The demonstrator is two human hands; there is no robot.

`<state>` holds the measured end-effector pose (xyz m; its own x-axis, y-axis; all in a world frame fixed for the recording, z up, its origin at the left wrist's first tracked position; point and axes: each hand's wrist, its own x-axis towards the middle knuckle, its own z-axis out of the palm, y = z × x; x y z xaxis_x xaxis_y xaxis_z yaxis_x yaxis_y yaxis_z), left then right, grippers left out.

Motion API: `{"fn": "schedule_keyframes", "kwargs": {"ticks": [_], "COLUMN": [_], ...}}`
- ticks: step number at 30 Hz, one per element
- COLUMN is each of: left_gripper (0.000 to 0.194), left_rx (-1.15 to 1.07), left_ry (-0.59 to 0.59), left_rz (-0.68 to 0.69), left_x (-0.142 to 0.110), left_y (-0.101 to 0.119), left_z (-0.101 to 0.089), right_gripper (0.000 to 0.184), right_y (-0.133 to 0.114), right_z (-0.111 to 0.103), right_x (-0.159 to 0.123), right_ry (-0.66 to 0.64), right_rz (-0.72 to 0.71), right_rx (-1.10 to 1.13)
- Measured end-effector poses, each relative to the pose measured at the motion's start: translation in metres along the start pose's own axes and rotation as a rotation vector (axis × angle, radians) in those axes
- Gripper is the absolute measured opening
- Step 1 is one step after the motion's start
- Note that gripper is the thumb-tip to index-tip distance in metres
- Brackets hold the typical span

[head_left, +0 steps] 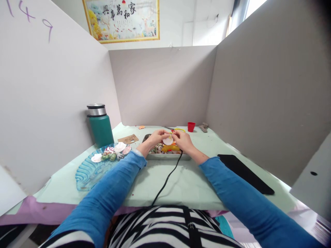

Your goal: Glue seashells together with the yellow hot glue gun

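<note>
Between the fingertips of both my hands is a small white shell (168,140). My left hand (157,137) pinches its left side. My right hand (183,140) is closed at its upper right edge, with something small and reddish showing by the fingertips. Right below the hands lies a metal tray (165,157) of small shells and pebbles (158,148). A yellow tool that looks like a glue gun (171,148) rests across the tray, and its black cord (165,184) runs toward my body. Fingers partly hide the shell.
At left, a blue shell-shaped plate (86,172) bears several shells, near a green bottle (100,129) and a brown card (128,139). Behind the tray lie yellow-handled scissors (179,130), a red cup (191,127) and a grey lump (203,127). A black flat panel (244,174) lies at right. Partitions enclose the table.
</note>
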<state>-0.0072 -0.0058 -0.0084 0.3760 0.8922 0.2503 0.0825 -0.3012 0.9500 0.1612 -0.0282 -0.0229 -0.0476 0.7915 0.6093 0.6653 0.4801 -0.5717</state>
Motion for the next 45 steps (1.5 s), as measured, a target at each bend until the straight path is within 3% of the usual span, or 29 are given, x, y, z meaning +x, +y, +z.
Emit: {"fn": "schedule_keyframes", "kwargs": {"ticks": [5, 12, 22, 33, 45], "left_gripper": [0.044, 0.033, 0.041, 0.028, 0.024], "left_rx": [0.008, -0.015, 0.044, 0.132, 0.217], "left_ry": [-0.052, 0.015, -0.008, 0.021, 0.063], "left_rz": [-0.011, 0.007, 0.004, 0.075, 0.096], "left_x": [-0.002, 0.0, 0.002, 0.006, 0.0], "left_y": [0.002, 0.0, -0.004, -0.007, 0.002], "left_z": [0.001, -0.002, -0.003, -0.002, -0.004], "right_gripper": [0.019, 0.022, 0.015, 0.017, 0.017], "right_y": [-0.002, -0.002, -0.001, 0.001, 0.003], "right_z": [0.0, 0.0, 0.0, 0.002, 0.003], "right_x": [-0.001, -0.002, -0.001, 0.0, 0.0], "right_ry": [0.015, -0.012, -0.002, -0.025, -0.023], "right_rz": [-0.016, -0.022, -0.015, -0.017, -0.048], "right_rx": [-0.046, -0.051, -0.082, -0.073, -0.029]}}
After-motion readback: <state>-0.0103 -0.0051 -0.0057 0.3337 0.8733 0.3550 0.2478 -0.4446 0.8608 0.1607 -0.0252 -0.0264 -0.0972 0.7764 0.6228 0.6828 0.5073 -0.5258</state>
